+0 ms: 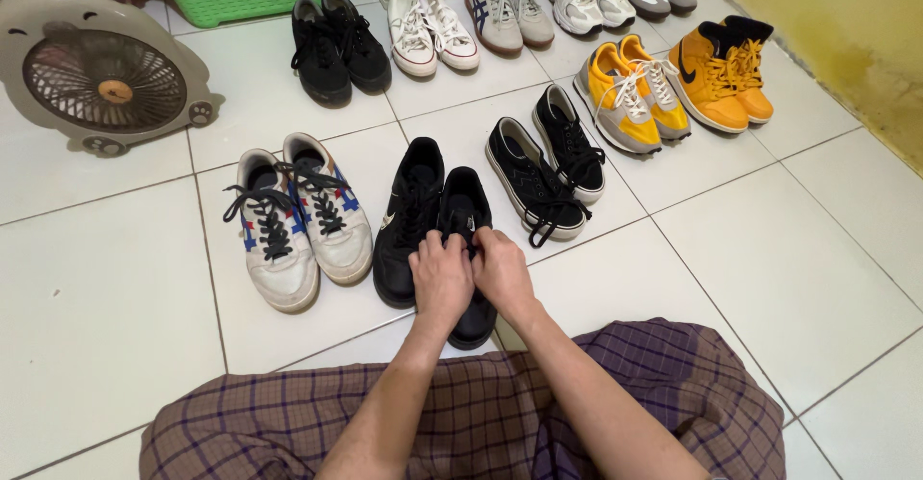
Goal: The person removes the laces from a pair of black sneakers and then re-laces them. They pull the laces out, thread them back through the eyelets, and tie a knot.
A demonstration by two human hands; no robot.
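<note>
Plain black lace-up leather shoe (pixel 468 249) stands upright on white tile, toe toward the person, beside its twin

Both hands, left hand (pixel 440 276) beside right hand (pixel 502 270), are resting on the nearest shoe (pixel 468 213); its mate (pixel 409 215) is lying left, the fan (pixel 101 74) standing far left behind.

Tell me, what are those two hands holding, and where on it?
Both the left hand and the right hand grip the black shoe on the floor at its lace area, over the middle of its top. The fingers hide the laces themselves.
</note>
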